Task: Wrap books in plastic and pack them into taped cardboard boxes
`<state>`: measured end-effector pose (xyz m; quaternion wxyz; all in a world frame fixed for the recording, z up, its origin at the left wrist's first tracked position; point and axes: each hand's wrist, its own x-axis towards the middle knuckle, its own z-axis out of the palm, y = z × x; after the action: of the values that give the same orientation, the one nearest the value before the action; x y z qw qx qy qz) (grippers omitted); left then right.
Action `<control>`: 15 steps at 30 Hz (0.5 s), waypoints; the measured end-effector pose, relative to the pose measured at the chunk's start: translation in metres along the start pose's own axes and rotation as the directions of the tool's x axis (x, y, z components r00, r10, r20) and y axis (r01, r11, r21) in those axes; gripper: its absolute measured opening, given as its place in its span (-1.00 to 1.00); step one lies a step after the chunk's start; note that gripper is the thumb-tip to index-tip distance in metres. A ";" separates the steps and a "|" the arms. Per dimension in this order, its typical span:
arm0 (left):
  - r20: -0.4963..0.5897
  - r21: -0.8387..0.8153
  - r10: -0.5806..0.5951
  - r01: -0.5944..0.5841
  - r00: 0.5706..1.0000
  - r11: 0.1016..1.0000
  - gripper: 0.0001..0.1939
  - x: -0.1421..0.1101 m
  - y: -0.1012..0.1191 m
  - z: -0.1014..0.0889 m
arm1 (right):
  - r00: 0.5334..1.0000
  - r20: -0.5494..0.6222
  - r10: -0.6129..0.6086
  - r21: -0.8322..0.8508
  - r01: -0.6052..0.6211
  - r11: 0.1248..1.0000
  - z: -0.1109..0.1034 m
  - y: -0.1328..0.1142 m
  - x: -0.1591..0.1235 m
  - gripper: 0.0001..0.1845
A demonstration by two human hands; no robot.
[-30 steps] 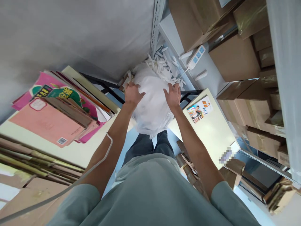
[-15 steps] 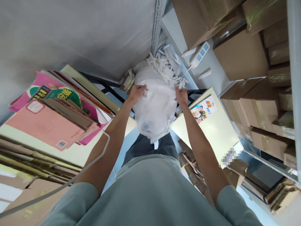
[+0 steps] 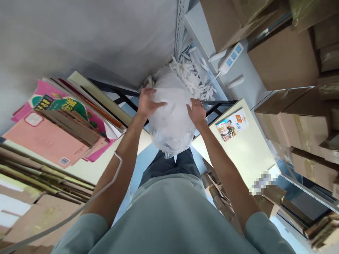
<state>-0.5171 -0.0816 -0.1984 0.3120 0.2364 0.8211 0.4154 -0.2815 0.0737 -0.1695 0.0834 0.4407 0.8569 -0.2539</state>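
Note:
A full, whitish plastic bag (image 3: 172, 116) bulges in front of my legs, its lower part see-through and crinkled. My left hand (image 3: 147, 103) rests against its left side, thumb stretched over the plastic and fingers apart from it. On the opposite side, my right hand (image 3: 196, 112) lies with fingers spread on the bag's upper right. Neither hand pinches the plastic. Behind the bag is a heap of white strips (image 3: 189, 72), partly hidden by it.
Books and folders (image 3: 47, 137) are stacked on the left tabletop, with a grey cable (image 3: 79, 208) passing over my left arm. To the right, a cream tabletop (image 3: 243, 148) carries a printed leaflet (image 3: 230, 125). Cardboard boxes (image 3: 286, 56) and a power strip (image 3: 231, 58) stand beyond.
Both hands have gone from pinching the bag's sides to open fingers lying on it. The right hand has moved inward and slightly down; the bag sits slightly farther left.

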 end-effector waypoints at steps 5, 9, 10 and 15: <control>0.102 0.166 0.115 -0.131 0.988 0.977 -0.54 -0.003 -0.018 0.010 | 0.999 0.048 0.008 0.033 -0.010 0.999 0.025 -0.003 0.006 -0.38; 0.020 0.156 0.067 -0.069 0.998 0.985 -0.67 -0.002 -0.027 0.015 | 0.986 0.047 0.157 0.074 -0.161 0.984 0.032 0.008 0.019 -0.59; -0.009 0.139 0.031 -0.030 0.999 0.990 -0.71 -0.002 -0.027 0.015 | 0.978 0.034 0.204 0.106 -0.206 0.973 0.032 0.014 0.025 -0.59; -0.065 -0.085 -0.252 0.247 0.965 0.965 -0.63 0.002 -0.019 0.019 | 0.972 0.023 0.232 0.404 -0.221 0.887 0.028 0.054 0.061 -0.56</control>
<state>-0.5077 -0.0806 -0.2231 0.3395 0.1033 0.8391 0.4123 -0.2770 0.1294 -0.2356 0.0087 0.5486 0.7296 -0.4082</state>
